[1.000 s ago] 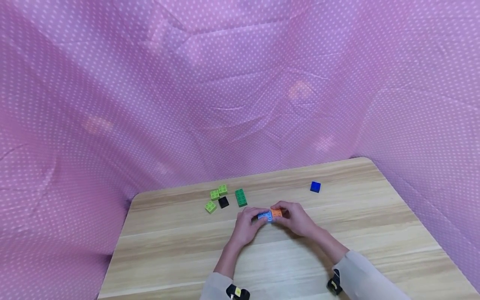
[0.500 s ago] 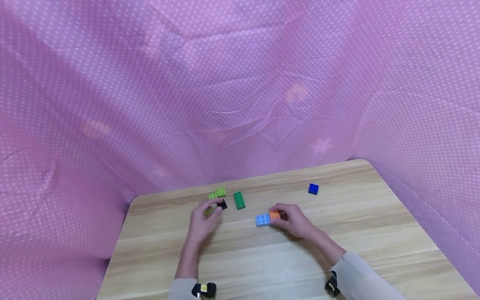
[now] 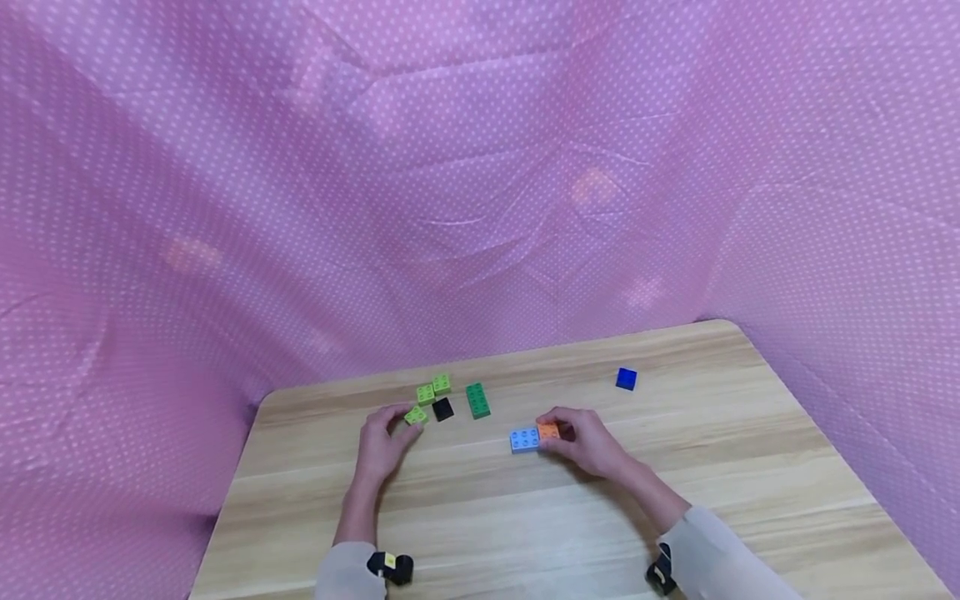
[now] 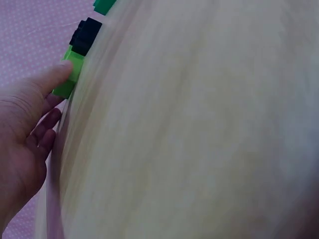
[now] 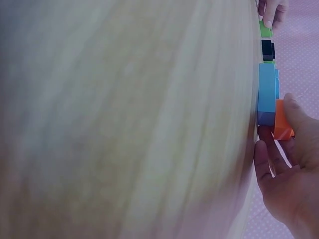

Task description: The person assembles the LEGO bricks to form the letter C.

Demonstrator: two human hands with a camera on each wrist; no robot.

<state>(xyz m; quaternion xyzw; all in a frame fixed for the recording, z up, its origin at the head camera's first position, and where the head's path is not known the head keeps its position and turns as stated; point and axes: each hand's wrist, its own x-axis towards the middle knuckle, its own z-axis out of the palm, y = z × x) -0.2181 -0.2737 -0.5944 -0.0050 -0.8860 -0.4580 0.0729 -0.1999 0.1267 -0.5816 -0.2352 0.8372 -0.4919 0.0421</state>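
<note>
My left hand (image 3: pixel 380 443) has its thumb and fingers on either side of a lime green toy brick (image 3: pixel 416 415), pinching it at the table's surface. Close by on the right lies a black brick (image 3: pixel 442 408), apart from it in the head view. My right hand (image 3: pixel 592 443) pinches a small orange brick (image 5: pixel 283 119) between thumb and fingers. This orange brick sits on the right end of a light blue brick (image 3: pixel 524 440), slightly overhanging it. The blue brick's studs face up on its uncovered part.
Two more lime green bricks (image 3: pixel 425 394) lie behind the black one. A dark green long brick (image 3: pixel 477 400) is between the two hands, farther back. Far right stands a dark blue brick (image 3: pixel 626 379). Pink dotted cloth (image 3: pixel 480 208) hangs beyond the wooden table (image 3: pixel 465 517).
My left hand has let go of the light blue brick, moved left and taken hold of the nearest lime green brick. The right hand stays on the orange brick.
</note>
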